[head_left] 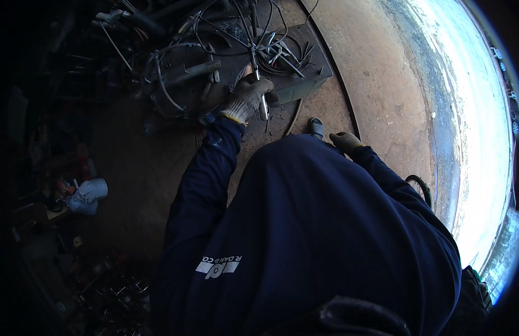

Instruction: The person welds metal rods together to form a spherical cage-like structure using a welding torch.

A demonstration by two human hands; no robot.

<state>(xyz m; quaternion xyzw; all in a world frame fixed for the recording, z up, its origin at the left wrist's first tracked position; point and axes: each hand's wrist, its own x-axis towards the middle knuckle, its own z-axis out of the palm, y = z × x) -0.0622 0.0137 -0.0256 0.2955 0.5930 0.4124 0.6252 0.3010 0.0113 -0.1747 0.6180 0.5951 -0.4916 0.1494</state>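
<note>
My left hand (pixel 249 96), in a grey knitted work glove with a yellow cuff edge, is closed around a silvery metal bar-like tool (pixel 264 107). The tool's exact kind cannot be made out. It stands among dark cables (pixel 282 63) on a dark metal workbench (pixel 304 84). My right hand (pixel 345 142), gloved too, is low beside my body, near the bench's right side. Its fingers look curled together, and whatever may be in them is hidden. A short metal bar piece (pixel 200 71) lies left of my left hand.
A curved hose or cable loop (pixel 160 84) lies at the bench's left. A long dark strip (pixel 342 75) runs along the brown floor (pixel 383 84). A shoe tip (pixel 316 126) shows below the bench. Dark clutter and a pale cloth-like bundle (pixel 90 193) are at the left; a wheel (pixel 421 189) is at the right.
</note>
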